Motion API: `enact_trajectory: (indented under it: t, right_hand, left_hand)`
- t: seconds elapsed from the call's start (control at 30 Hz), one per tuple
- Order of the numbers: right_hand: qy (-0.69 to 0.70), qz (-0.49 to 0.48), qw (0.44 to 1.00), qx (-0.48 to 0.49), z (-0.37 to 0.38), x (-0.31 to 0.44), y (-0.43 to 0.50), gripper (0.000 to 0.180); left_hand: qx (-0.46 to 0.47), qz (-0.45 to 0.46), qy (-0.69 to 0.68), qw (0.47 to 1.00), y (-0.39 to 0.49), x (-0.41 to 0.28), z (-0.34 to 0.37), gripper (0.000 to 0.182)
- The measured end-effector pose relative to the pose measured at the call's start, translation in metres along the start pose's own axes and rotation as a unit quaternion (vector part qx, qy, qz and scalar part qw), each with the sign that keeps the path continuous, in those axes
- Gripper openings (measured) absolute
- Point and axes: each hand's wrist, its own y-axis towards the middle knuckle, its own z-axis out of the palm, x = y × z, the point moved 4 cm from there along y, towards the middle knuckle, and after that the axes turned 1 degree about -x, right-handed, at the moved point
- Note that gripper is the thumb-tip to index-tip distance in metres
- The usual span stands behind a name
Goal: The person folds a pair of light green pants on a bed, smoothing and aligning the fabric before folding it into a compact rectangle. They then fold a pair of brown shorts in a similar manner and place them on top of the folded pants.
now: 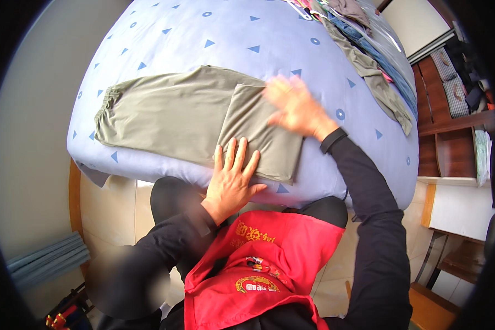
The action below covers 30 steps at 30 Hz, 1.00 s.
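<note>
Olive-green trousers (165, 111) with a gathered elastic end at the left lie on a bed with a pale blue patterned sheet (181, 53). Their right part is folded over on itself. My left hand (230, 181) lies palm down with spread fingers on the lower edge of the folded part, gripping nothing. Blurred, my right hand (295, 107) is over or against the upper right corner of the fold, its fingers apart and nothing seen in it. Whether it touches the cloth I cannot tell.
Several clothes (354, 45), with hangers (299, 9) among them, lie at the bed's upper right. An open wooden cabinet (456, 154) stands at the right, a plain wall (33, 136) at the left. A wooden stool or chair seat (431, 309) is at the lower right.
</note>
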Motion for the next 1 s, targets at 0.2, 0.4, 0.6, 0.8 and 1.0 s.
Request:
enact_trajectory:
  t: [0.2, 0.4, 0.6, 0.8, 1.0]
  right_hand:
    - [0.056, -0.153, 0.987, 0.002, 0.011, 0.019, 0.005, 0.067]
    - [-0.011, 0.054, 0.998, -0.035, 0.037, -0.009, 0.027, 0.060]
    - [0.196, 0.048, 0.979, 0.007, 0.031, -0.021, 0.028, 0.039]
    - [0.241, 0.134, 0.961, 0.027, 0.003, -0.042, 0.053, 0.025]
    - [0.263, 0.089, 0.960, 0.034, 0.028, -0.015, 0.083, 0.024]
  left_hand:
    - [0.014, 0.025, 0.028, 0.999, -0.013, -0.003, 0.004, 0.067]
    - [0.010, 0.070, 0.050, 0.996, -0.016, -0.004, -0.004, 0.049]
    - [-0.163, -0.074, -0.095, 0.979, -0.008, 0.040, -0.035, 0.026]
    - [-0.053, -0.109, -0.087, 0.989, -0.016, 0.066, -0.031, 0.025]
    - [-0.131, -0.041, -0.094, 0.986, -0.022, 0.067, -0.029, 0.023]
